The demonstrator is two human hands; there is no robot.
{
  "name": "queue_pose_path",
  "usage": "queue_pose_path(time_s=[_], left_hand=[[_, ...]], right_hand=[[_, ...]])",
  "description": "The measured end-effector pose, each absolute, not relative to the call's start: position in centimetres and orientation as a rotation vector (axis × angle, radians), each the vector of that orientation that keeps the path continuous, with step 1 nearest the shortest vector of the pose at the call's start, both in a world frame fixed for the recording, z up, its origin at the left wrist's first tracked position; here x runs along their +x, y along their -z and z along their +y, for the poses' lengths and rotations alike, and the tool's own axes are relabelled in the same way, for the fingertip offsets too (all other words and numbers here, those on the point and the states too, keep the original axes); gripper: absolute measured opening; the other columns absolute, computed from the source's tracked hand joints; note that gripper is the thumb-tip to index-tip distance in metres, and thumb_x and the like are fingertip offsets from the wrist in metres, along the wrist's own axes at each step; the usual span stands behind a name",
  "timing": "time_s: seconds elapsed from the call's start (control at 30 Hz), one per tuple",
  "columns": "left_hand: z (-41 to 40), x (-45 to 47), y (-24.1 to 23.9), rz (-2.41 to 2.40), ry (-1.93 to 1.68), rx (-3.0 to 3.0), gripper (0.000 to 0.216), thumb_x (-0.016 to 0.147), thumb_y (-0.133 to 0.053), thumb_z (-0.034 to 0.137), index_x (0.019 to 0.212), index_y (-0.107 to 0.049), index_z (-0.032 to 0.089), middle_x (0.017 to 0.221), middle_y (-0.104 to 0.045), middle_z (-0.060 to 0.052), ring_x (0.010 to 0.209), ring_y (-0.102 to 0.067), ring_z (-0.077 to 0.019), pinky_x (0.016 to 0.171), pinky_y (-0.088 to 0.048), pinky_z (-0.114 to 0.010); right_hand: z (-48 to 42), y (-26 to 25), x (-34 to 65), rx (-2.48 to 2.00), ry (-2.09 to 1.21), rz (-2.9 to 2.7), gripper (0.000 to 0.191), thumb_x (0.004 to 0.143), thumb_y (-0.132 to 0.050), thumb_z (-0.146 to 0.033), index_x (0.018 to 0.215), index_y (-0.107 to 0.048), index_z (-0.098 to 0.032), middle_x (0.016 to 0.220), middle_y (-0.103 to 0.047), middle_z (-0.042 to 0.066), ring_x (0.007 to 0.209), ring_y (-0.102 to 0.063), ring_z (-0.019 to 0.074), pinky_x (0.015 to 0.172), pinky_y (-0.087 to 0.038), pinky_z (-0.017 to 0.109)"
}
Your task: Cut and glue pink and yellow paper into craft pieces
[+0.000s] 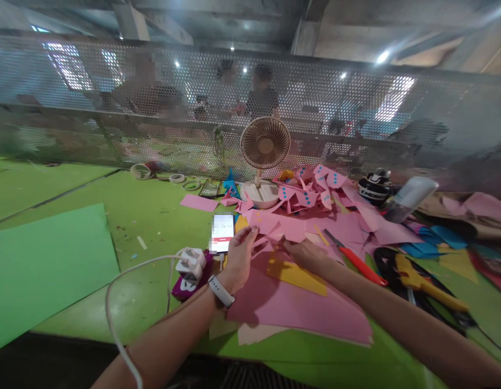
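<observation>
My left hand (239, 256), with a white watch on its wrist, pinches the edge of a pink paper piece (274, 224) on the green table (145, 216). My right hand (305, 253) rests palm down just right of it, fingers closed on the same pink paper. Below both hands lie a large pink sheet (299, 308) and a yellow paper piece (294, 273). A phone (222, 233) with a lit screen lies just left of my left hand.
A small fan (265, 162) stands behind a heap of pink folded shapes (315, 189). Red-handled scissors (355, 259) and a yellow glue gun (420, 278) lie at the right. A white plug and cable (189, 262) and a green sheet (43, 265) are at the left. People sit beyond a mesh screen.
</observation>
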State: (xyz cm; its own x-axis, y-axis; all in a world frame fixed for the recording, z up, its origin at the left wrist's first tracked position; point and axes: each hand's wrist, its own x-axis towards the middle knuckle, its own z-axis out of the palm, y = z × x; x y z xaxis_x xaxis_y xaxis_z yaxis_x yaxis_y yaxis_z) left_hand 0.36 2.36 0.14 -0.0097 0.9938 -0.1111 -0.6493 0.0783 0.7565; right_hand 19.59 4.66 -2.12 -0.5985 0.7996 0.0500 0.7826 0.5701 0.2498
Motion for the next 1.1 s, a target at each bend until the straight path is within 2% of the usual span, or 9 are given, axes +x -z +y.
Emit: queue_pose_path(time_s=[0.13,0.37,0.5,0.6,0.7,0.83,0.9,1.0,1.1], left_hand=[[2.4,0.4,0.0,0.762,-1.431,0.571,0.023,0.061,-0.077,0.024,0.078,-0.062,0.018,0.078,-0.065,0.002,0.071,-0.064,-0.0129,0.07,-0.053,-0.03],[2.6,0.3,0.2,0.773,-1.453,0.566,0.027,0.06,-0.079,0.026,0.08,-0.062,0.017,0.082,-0.065,0.0,0.074,-0.063,-0.013,0.071,-0.053,-0.029],[2.6,0.3,0.2,0.778,-1.459,0.57,0.026,0.061,-0.078,0.026,0.079,-0.062,0.017,0.081,-0.065,0.0,0.074,-0.062,-0.0126,0.069,-0.053,-0.029],[2.6,0.4,0.1,0.79,-1.453,0.572,0.026,0.061,-0.078,0.026,0.079,-0.061,0.018,0.08,-0.064,0.0,0.074,-0.061,-0.0123,0.069,-0.053,-0.029],[2.5,0.4,0.2,0.79,-1.452,0.573,0.026,0.061,-0.078,0.027,0.079,-0.061,0.017,0.079,-0.063,0.0,0.073,-0.06,-0.0111,0.07,-0.053,-0.028],[2.5,0.4,0.3,0.799,-1.438,0.589,0.025,0.062,-0.077,0.027,0.08,-0.061,0.018,0.079,-0.063,0.001,0.072,-0.06,-0.0108,0.07,-0.053,-0.028],[2.5,0.3,0.3,0.8,-1.432,0.591,0.026,0.062,-0.077,0.027,0.081,-0.062,0.018,0.08,-0.063,0.0,0.073,-0.061,-0.0116,0.07,-0.053,-0.029],[2.5,0.3,0.3,0.797,-1.445,0.59,0.027,0.062,-0.077,0.028,0.082,-0.063,0.018,0.084,-0.064,-0.001,0.076,-0.062,-0.0129,0.069,-0.053,-0.028],[2.6,0.4,0.3,0.784,-1.458,0.604,0.026,0.063,-0.076,0.029,0.083,-0.063,0.017,0.088,-0.064,-0.002,0.082,-0.062,-0.0147,0.071,-0.053,-0.028]], right_hand=[[4.2,2.1,19.8,1.371,-0.317,2.78,0.021,0.087,-0.044,-0.012,0.106,-0.054,-0.013,0.088,-0.067,0.009,0.073,-0.063,0.016,0.066,-0.042,0.023],[3.4,1.8,19.7,1.417,-0.303,2.829,0.035,0.084,-0.04,-0.007,0.114,-0.054,-0.018,0.096,-0.067,0.007,0.081,-0.062,0.0176,0.075,-0.041,0.028],[3.1,2.0,19.5,1.382,-0.338,2.856,0.045,0.082,-0.04,-0.009,0.125,-0.049,-0.019,0.12,-0.057,0.011,0.1,-0.057,0.0237,0.089,-0.036,0.038],[2.7,2.0,19.4,1.342,-0.358,2.874,0.048,0.085,-0.039,-0.015,0.133,-0.041,-0.018,0.132,-0.049,0.013,0.108,-0.053,0.0268,0.091,-0.035,0.043],[2.4,2.0,19.2,1.289,-0.342,2.878,0.048,0.087,-0.037,-0.019,0.134,-0.039,-0.019,0.129,-0.051,0.014,0.11,-0.052,0.0265,0.09,-0.034,0.045],[2.4,2.0,19.2,1.328,-0.23,2.907,0.038,0.089,-0.036,-0.025,0.123,-0.052,-0.02,0.114,-0.062,0.013,0.107,-0.054,0.0258,0.089,-0.034,0.045],[2.4,1.9,19.4,1.385,-0.106,2.963,0.034,0.089,-0.036,-0.025,0.116,-0.058,-0.021,0.106,-0.066,0.011,0.101,-0.057,0.0248,0.088,-0.035,0.045],[2.1,1.4,19.7,1.608,0.308,3.107,0.036,0.089,-0.036,-0.026,0.117,-0.057,-0.021,0.112,-0.064,0.011,0.101,-0.056,0.024,0.087,-0.039,0.044],[1.5,0.7,19.8,1.828,1.236,3.09,0.034,0.086,-0.044,-0.035,0.11,-0.063,-0.021,0.115,-0.062,0.01,0.106,-0.054,0.0236,0.088,-0.042,0.041]])
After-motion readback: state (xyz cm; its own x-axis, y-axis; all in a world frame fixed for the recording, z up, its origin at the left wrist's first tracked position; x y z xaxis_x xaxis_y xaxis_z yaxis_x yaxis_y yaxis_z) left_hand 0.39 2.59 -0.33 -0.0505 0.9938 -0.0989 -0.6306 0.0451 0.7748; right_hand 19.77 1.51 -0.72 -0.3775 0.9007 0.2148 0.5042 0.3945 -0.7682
